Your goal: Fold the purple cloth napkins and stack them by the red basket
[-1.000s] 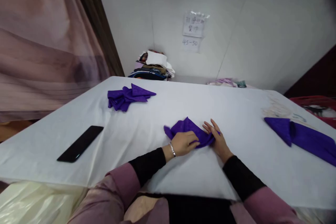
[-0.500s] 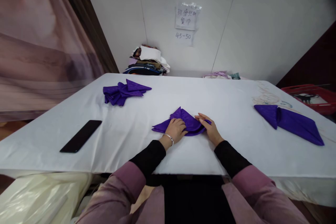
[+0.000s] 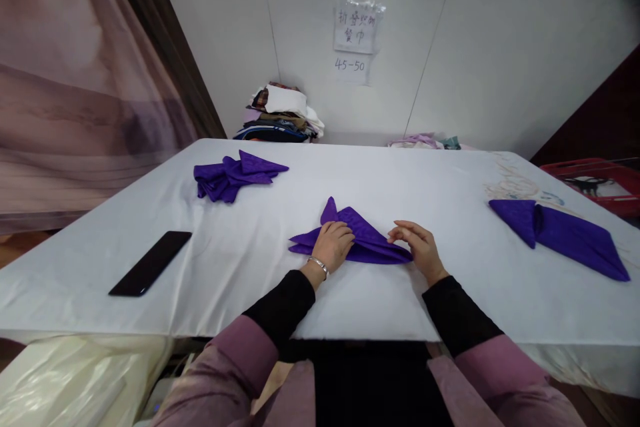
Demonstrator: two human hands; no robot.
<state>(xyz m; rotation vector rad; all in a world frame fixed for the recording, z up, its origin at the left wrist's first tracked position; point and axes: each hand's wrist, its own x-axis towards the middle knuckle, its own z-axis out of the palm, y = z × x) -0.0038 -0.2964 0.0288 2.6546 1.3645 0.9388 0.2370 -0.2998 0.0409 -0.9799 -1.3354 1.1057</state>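
A purple cloth napkin (image 3: 373, 240), folded into layers with points at its left, top and right, lies in front of me on the white tablecloth. My left hand (image 3: 334, 244), with a silver bracelet on its wrist, rests on the napkin's left half, fingers bent and closed over the folds. Its thumb is hidden from me. At the napkin's right corner is my right hand (image 3: 419, 244), thumb and fingers apart and slightly curled. Its fingertips hover at the upper right edge, and I cannot tell whether they touch the cloth.
Another purple napkin (image 3: 235, 177) lies bunched at the back left, and a folded purple one (image 3: 575, 240) at the right. A black phone (image 3: 151, 263) is at the left. Beyond the table are stacked clothes (image 3: 280, 113) and a red basket (image 3: 600, 187).
My right hand has moved slightly right and loosened from the napkin's right corner, which now stretches out flatter and longer. The top point has shifted left. My left hand stays on the folds.
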